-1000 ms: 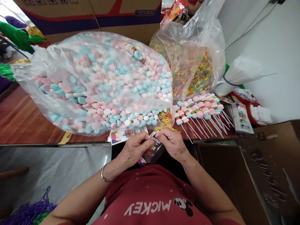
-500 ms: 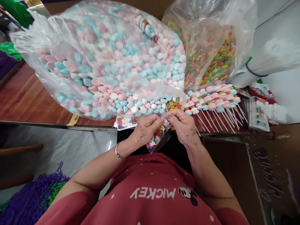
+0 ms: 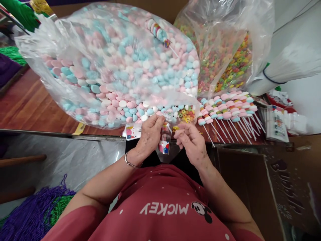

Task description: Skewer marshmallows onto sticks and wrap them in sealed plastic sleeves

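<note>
My left hand (image 3: 150, 133) pinches the upper end of a small clear plastic bag (image 3: 165, 148) printed with coloured dots. The bag hangs upright at the table's front edge, and its contents are hard to make out. To the right of it, my right hand (image 3: 191, 142) is apart from the bag, its fingers loosely curled and slightly spread, with nothing visible in them. Thin yellow strips (image 3: 176, 128) lie by its fingertips, partly hidden. Just beyond are ring-shaped gummies (image 3: 186, 114) at the mouth of a big clear bag of pink, blue and white candies (image 3: 120, 73).
Candy skewers on white sticks (image 3: 228, 108) lie in a pile at the right. Behind them stands a bag of gummy rings (image 3: 225, 67). A bundle of white sticks (image 3: 283, 67) and flat printed bags (image 3: 277, 122) are farther right. One wrapped skewer (image 3: 156, 30) rests on the large candy bag.
My right hand has let go of the plastic bag and moved slightly right and down. My left hand has shifted a little left with the bag, which now hangs more upright.
</note>
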`<action>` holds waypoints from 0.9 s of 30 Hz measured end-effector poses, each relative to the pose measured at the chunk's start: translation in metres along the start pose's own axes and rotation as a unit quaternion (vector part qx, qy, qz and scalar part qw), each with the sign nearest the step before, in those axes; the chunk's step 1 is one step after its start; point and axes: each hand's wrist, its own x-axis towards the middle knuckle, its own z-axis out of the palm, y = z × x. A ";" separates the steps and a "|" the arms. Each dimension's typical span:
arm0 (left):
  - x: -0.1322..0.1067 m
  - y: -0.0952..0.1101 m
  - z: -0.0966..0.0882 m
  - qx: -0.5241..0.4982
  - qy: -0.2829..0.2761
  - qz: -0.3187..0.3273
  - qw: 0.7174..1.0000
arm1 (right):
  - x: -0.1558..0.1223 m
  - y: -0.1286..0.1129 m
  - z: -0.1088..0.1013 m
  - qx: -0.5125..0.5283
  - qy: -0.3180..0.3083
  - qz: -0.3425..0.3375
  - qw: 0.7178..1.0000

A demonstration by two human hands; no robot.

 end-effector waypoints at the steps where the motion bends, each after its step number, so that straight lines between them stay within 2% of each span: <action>1: 0.001 0.001 0.000 -0.004 0.016 0.006 1.000 | -0.005 0.002 0.000 -0.058 0.018 -0.069 0.996; 2: 0.002 0.003 0.000 -0.003 0.025 0.011 1.000 | -0.009 0.004 0.001 -0.123 0.032 -0.148 0.981; 4: 0.003 0.006 0.001 0.014 0.025 0.019 0.999 | -0.014 0.005 0.001 -0.245 0.028 -0.300 0.922; 5: 0.003 0.007 0.002 0.027 0.021 0.021 0.999 | -0.016 0.004 0.001 -0.291 0.007 -0.349 0.891; 7: 0.003 0.008 0.005 0.051 0.007 0.014 0.999 | -0.018 0.000 0.000 -0.337 -0.031 -0.396 0.853; 9: 0.002 0.007 0.005 0.058 -0.027 -0.017 0.998 | -0.018 -0.006 -0.002 -0.345 -0.021 -0.402 0.848; 11: 0.000 0.007 0.003 0.057 -0.068 -0.043 0.995 | -0.016 -0.015 -0.006 -0.330 0.028 -0.365 0.870; 12: -0.002 0.007 0.001 0.060 -0.079 -0.036 0.994 | -0.015 -0.018 -0.007 -0.311 0.057 -0.332 0.888; 14: -0.007 0.009 -0.005 0.067 -0.091 0.027 0.993 | -0.011 -0.024 -0.010 -0.243 0.103 -0.259 0.929; 16: -0.014 0.012 -0.011 0.064 -0.128 0.099 0.985 | -0.009 -0.024 -0.010 -0.154 0.118 -0.197 0.961; 19: -0.020 0.011 -0.013 0.057 -0.191 0.138 0.970 | -0.006 -0.017 -0.007 -0.047 0.102 -0.121 0.986; 24: -0.021 0.003 -0.011 0.064 -0.201 0.109 0.971 | -0.006 -0.012 -0.005 0.040 0.028 0.015 0.999; 27: -0.019 0.002 -0.014 0.115 -0.211 0.130 0.962 | -0.002 -0.021 -0.011 0.027 -0.032 0.049 0.998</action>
